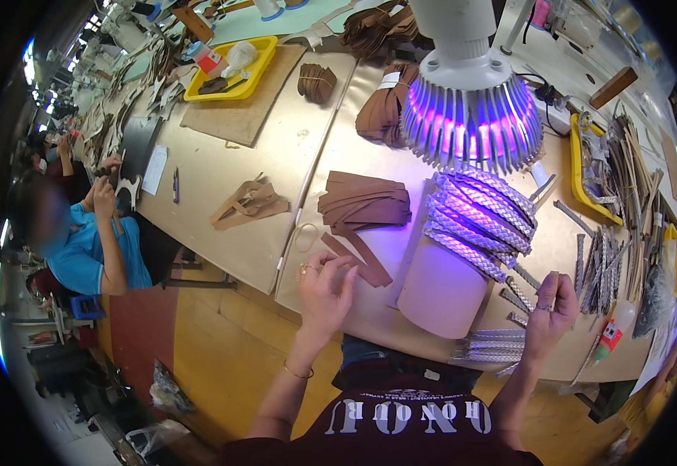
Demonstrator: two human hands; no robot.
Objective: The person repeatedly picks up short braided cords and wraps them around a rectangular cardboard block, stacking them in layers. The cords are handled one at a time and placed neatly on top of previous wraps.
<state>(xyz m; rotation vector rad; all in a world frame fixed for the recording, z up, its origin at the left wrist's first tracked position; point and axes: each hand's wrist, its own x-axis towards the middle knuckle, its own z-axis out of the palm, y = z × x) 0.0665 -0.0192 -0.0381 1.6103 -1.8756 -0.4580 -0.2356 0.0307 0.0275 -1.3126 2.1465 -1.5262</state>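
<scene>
My left hand [327,289] is raised at the table's near edge, its fingers loosely bent and apart, with nothing seen in it. Just beyond it lies a brown leather strip [368,261], close to a stack of similar brown strips [363,202]. On the right, my right hand [553,311] is closed with thumb and fingers pressed together; whatever it may hold cannot be made out. Between the hands, braided silvery cords [482,217] lie across a tan curved board [441,299] under a lit purple lamp [474,109]. Short braided pieces [518,299] lie left of my right hand.
A yellow tray [257,81] stands at the far left, another yellow tray [579,175] at the right. Bundled brown strips [385,116] lie behind the stack. A small bottle [614,330] and more braided pieces [602,260] are at right. A person in blue [109,248] sits at left.
</scene>
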